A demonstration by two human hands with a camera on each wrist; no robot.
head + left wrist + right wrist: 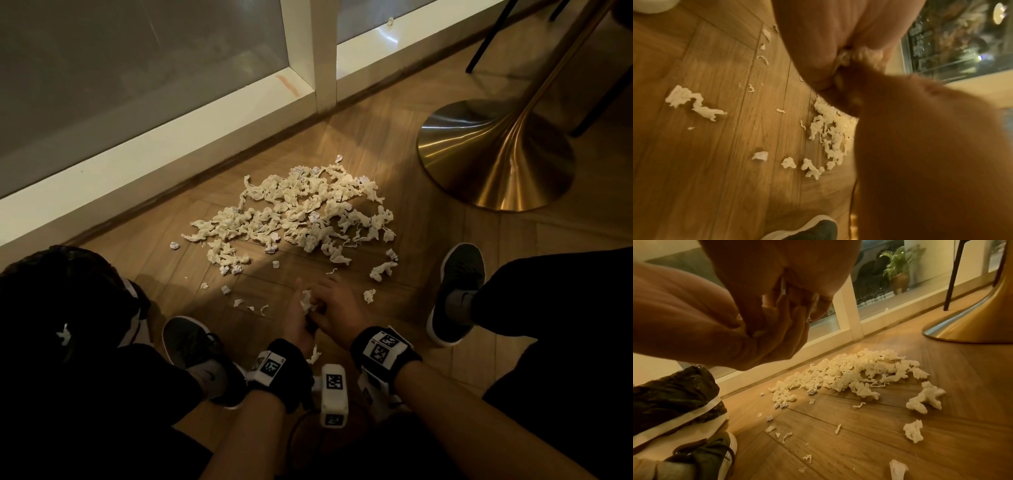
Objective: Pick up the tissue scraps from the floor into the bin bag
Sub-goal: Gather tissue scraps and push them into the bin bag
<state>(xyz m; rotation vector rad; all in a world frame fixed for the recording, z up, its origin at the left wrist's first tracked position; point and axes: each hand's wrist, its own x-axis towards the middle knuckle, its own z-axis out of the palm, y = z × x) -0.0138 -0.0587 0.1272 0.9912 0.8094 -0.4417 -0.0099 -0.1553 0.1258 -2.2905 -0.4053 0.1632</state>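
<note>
A wide pile of cream tissue scraps [301, 209] lies on the wood floor, also in the right wrist view [849, 371]. Both hands meet low in front of it. My left hand [298, 318] is cupped round a small tissue wad [307, 301], and my right hand [337, 306] curls its fingers onto the same wad. In the left wrist view the wad [867, 53] shows blurred between the two hands. The black bin bag [58, 308] stands at my left, stretched over a white bin [670, 394].
Loose scraps [382, 270] lie scattered near the hands and shoes [459, 291]. A brass table base [496, 154] stands at the right, beyond the pile. A white window frame [322, 51] and a skirting board run behind the pile. A dark chair leg crosses the top right.
</note>
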